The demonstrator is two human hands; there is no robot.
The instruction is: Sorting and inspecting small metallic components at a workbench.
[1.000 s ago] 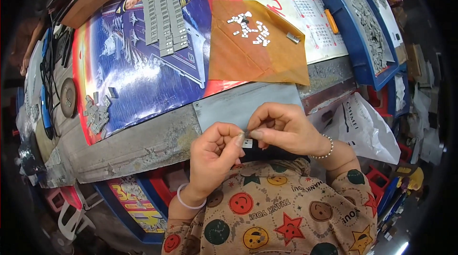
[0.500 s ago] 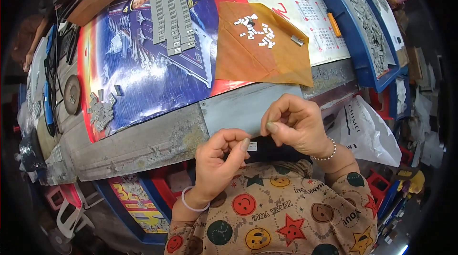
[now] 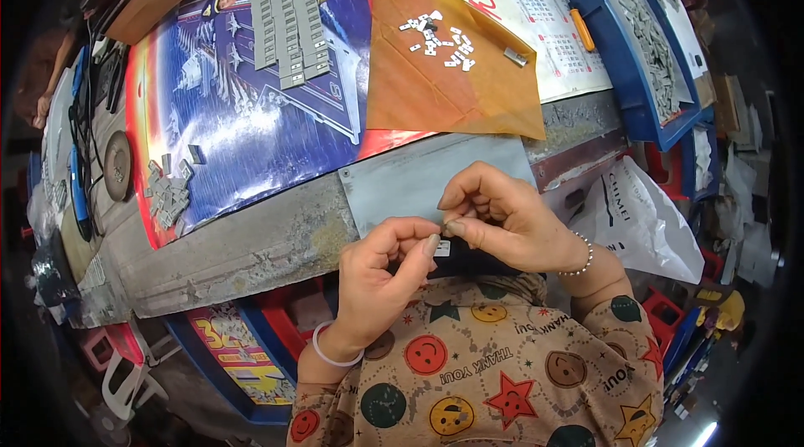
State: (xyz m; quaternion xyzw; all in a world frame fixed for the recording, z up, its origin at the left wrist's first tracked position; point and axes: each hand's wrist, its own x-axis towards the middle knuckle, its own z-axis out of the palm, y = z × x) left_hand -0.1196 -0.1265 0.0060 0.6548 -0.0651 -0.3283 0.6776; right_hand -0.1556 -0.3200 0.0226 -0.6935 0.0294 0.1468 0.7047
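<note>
Over the near edge of the bench, my left hand [image 3: 377, 275] is closed in a pinch, thumb against forefinger. A small white rectangular piece [image 3: 442, 248] shows right beside its fingertips; whether the fingers grip it is unclear. My right hand [image 3: 511, 225] is also pinched, its fingertips close to the left ones, and what they hold is too small to name. Beneath both hands lies a grey flat plate [image 3: 394, 183] at the bench edge. Beyond it, a brown translucent sheet [image 3: 402, 100] carries a scatter of small white pieces [image 3: 459, 53] and a short metal cylinder [image 3: 515, 57].
Long grey segmented strips [image 3: 289, 20] lie on a blue poster [image 3: 226, 146]. Small grey blocks [image 3: 167, 194] are heaped at left, near a round dish [image 3: 118, 164]. At right stand an orange-handled tool [image 3: 581, 30], a blue tray [image 3: 624, 53] of grey parts and a white plastic bag [image 3: 649, 225].
My right hand has moved left and its fingertips now nearly meet those of my left hand. The whole view has shifted slightly, so the bench sits a little higher and further left.
</note>
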